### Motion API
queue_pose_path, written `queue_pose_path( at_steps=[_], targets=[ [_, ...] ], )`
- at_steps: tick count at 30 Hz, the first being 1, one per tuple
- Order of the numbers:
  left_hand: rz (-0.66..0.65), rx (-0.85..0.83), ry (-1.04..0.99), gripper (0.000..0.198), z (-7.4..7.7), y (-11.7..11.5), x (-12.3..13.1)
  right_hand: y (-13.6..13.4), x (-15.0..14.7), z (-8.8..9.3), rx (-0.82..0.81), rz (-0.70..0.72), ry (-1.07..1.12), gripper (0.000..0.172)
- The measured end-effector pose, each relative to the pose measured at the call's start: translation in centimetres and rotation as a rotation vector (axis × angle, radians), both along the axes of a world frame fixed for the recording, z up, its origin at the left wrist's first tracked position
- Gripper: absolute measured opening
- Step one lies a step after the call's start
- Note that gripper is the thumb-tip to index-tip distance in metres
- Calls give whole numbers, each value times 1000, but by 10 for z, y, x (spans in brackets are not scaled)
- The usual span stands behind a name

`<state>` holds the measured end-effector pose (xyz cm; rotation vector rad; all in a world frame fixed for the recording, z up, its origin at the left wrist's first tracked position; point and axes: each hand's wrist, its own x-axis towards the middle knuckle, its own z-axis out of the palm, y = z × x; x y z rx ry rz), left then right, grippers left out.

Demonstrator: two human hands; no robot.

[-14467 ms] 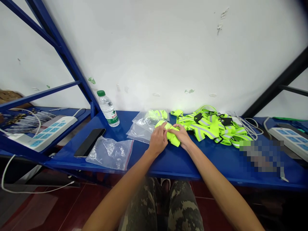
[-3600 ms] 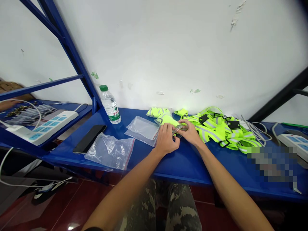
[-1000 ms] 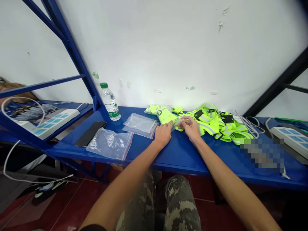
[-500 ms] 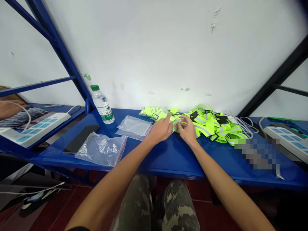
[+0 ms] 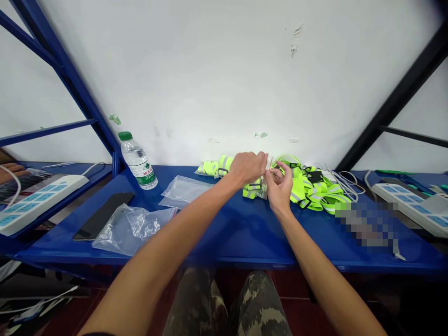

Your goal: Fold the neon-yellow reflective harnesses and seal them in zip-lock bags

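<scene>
– What's around the hands?
– A matte white wall (image 5: 196,84) with flaked patches behind them, and a glossy blue tabletop (image 5: 231,247) beneath.
– And the biggest thing on it?
– The heap of neon yellow-green straps (image 5: 318,193), just right of the right hand: flat woven bands, silvery stripes, black buckles.
– To the left?
– Well apart from the left hand, a crumpled clear bag (image 5: 126,228) with a red edge, a flat black phone (image 5: 103,217) and a ribbed, green-capped bottle (image 5: 139,163).
– How are the hands?
– The left hand (image 5: 250,166), fingers bent, grips the top of a filled bag (image 5: 258,189); the right hand (image 5: 280,186) pinches its edge between thumb and fingertips, other fingers loosely curled.
– Where's that bag?
– Hanging between and below both hands, thin, shiny plastic around folded neon strap.
</scene>
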<state>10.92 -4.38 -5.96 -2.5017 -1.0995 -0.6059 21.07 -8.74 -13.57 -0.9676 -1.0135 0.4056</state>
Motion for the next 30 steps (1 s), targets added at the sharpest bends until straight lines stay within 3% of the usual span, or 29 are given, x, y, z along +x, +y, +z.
queue_pose_path(
  at_steps=[3,6,9,12,15,18,25,30],
  targets=[
    [162,12,-92,48,17,2,-22,-1,-19,10,-190,251,-147,37],
    [290,-48,-114,48,13,9,-52,7,-40,11,-333,373,-394,47],
    [331,-170,-97,50,-10,16,-84,21,-54,-2,-293,266,-612,50],
    [241,-243,-91,47,-43,21,-106,33,-57,-24,-297,173,-728,51],
    [191,-195,-170,44,-69,27,-110,38,-51,-40,-343,130,-759,50],
    [157,-159,-222,44,-81,35,-101,38,-44,-43,-366,100,-736,51],
    [83,-66,-313,41,-76,48,-87,37,-39,-34,-368,184,-519,48],
    [30,-46,-257,42,-50,46,-87,34,-38,-23,-320,315,-314,45]
  ],
)
